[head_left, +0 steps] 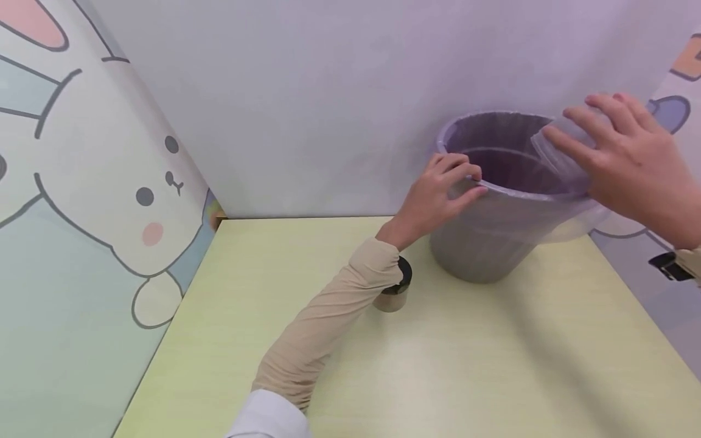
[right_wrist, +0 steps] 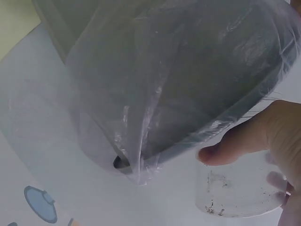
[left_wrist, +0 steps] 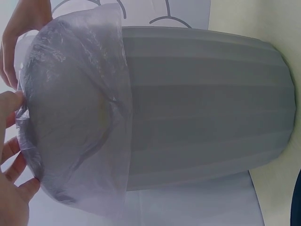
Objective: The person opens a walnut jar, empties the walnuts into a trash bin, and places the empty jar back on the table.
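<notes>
At the ribbed grey bin (head_left: 475, 252), a clear, dark-specked cup (right_wrist: 233, 186) tilts.

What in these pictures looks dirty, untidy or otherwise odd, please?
Dark specks mark the clear container in the right hand, so it looks dirty. The bag over the bin also hangs in loose folds, rather untidy.

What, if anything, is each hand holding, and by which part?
The right hand holds a clear cup by its side wall; the left hand pinches the lined bin at its rim.
</notes>
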Demonstrator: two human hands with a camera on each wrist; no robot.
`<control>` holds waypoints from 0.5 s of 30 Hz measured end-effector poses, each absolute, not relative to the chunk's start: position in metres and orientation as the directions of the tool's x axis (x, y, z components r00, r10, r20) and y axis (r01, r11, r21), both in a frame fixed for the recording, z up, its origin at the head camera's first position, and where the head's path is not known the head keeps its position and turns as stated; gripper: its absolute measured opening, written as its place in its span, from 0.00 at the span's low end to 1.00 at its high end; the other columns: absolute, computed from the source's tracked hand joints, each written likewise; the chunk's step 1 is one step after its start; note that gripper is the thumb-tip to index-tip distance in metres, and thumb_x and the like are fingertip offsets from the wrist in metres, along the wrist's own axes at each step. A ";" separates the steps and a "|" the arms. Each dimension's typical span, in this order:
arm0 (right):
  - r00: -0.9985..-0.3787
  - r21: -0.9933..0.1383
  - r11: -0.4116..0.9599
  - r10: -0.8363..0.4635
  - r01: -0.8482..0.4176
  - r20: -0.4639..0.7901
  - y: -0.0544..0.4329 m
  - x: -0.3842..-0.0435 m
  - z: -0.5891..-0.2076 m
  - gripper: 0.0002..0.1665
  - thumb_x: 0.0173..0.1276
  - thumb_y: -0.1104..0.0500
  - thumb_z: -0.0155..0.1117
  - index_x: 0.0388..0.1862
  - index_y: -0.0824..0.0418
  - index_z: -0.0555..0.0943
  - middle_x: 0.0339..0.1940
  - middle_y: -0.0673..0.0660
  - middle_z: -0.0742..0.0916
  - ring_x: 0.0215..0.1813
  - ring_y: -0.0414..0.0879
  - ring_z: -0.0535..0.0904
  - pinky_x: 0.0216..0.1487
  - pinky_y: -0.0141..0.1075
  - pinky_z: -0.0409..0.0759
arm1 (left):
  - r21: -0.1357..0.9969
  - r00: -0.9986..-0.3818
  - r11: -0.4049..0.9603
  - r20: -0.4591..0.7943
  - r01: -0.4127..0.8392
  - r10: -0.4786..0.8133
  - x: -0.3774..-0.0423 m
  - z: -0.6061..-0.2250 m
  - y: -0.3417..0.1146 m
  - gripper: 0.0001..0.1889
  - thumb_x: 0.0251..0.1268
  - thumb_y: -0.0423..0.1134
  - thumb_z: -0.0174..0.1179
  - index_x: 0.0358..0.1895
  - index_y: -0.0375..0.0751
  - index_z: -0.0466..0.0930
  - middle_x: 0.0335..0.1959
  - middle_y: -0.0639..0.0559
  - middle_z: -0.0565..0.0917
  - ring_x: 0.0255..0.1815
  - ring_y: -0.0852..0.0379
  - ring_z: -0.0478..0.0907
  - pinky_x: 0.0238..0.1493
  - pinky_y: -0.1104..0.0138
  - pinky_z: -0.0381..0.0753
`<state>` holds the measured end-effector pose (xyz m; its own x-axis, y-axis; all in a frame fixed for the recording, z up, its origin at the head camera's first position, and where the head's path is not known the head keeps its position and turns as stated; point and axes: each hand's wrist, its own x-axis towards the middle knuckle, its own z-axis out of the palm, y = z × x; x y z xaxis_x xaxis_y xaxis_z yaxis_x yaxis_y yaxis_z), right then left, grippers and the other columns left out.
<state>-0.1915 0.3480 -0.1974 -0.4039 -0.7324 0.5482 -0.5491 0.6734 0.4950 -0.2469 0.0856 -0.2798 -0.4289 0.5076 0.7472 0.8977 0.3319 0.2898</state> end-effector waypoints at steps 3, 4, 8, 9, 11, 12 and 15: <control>-0.434 0.447 0.706 -0.698 -0.550 0.569 0.348 -0.190 -0.194 0.44 0.36 0.79 0.55 0.60 0.66 0.70 0.58 0.74 0.71 0.68 0.68 0.58 0.71 0.54 0.48 | 0.291 -0.431 0.335 0.749 0.896 0.502 -0.248 -0.279 0.084 0.08 0.63 0.45 0.62 0.39 0.46 0.81 0.43 0.55 0.76 0.51 0.55 0.67 0.55 0.74 0.64; -0.458 0.424 0.726 -0.678 -0.542 0.576 0.349 -0.188 -0.193 0.46 0.34 0.79 0.56 0.61 0.65 0.69 0.60 0.73 0.70 0.69 0.67 0.57 0.71 0.53 0.47 | 0.291 -0.433 0.337 0.748 0.895 0.503 -0.248 -0.279 0.083 0.08 0.63 0.45 0.62 0.38 0.45 0.81 0.43 0.55 0.76 0.51 0.55 0.67 0.55 0.75 0.64; -0.508 0.350 0.781 -0.609 -0.517 0.609 0.355 -0.184 -0.189 0.53 0.28 0.76 0.57 0.65 0.61 0.67 0.63 0.73 0.68 0.70 0.66 0.55 0.71 0.53 0.46 | 0.293 -0.436 0.339 0.743 0.894 0.508 -0.249 -0.279 0.081 0.08 0.63 0.45 0.62 0.38 0.45 0.81 0.43 0.55 0.75 0.51 0.55 0.67 0.54 0.74 0.64; -0.505 0.324 0.792 -0.588 -0.517 0.631 0.357 -0.183 -0.189 0.53 0.28 0.75 0.57 0.65 0.61 0.67 0.63 0.73 0.69 0.70 0.67 0.56 0.71 0.54 0.47 | 0.293 -0.437 0.339 0.742 0.894 0.508 -0.249 -0.280 0.081 0.08 0.63 0.45 0.62 0.38 0.45 0.81 0.43 0.55 0.75 0.51 0.55 0.67 0.54 0.74 0.64; -0.480 0.260 0.801 -0.546 -0.540 0.687 0.360 -0.184 -0.189 0.53 0.26 0.76 0.58 0.63 0.62 0.69 0.62 0.74 0.69 0.68 0.70 0.58 0.69 0.55 0.50 | 0.291 -0.435 0.339 0.742 0.895 0.510 -0.250 -0.280 0.081 0.08 0.63 0.45 0.62 0.38 0.45 0.81 0.43 0.55 0.75 0.51 0.55 0.67 0.55 0.74 0.64; -0.472 0.219 0.807 -0.515 -0.549 0.715 0.362 -0.184 -0.189 0.53 0.24 0.76 0.59 0.62 0.62 0.71 0.61 0.75 0.70 0.67 0.70 0.59 0.69 0.55 0.51 | 0.286 -0.428 0.335 0.746 0.898 0.510 -0.250 -0.280 0.081 0.08 0.63 0.45 0.62 0.38 0.45 0.81 0.43 0.55 0.75 0.51 0.55 0.67 0.55 0.74 0.64; -0.495 0.086 0.832 -0.406 -0.549 0.768 0.366 -0.183 -0.192 0.52 0.22 0.74 0.62 0.60 0.63 0.73 0.61 0.73 0.70 0.67 0.67 0.59 0.68 0.53 0.54 | 0.274 -0.414 0.328 0.754 0.904 0.510 -0.251 -0.280 0.081 0.08 0.63 0.45 0.63 0.38 0.45 0.81 0.43 0.55 0.75 0.50 0.54 0.67 0.55 0.74 0.64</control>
<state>-0.1828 0.3659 -0.1915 -0.4954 -0.4062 0.7678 -0.5486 0.8317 0.0860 -0.2515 0.0809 -0.2802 -0.4138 0.5101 0.7540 0.9039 0.3283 0.2740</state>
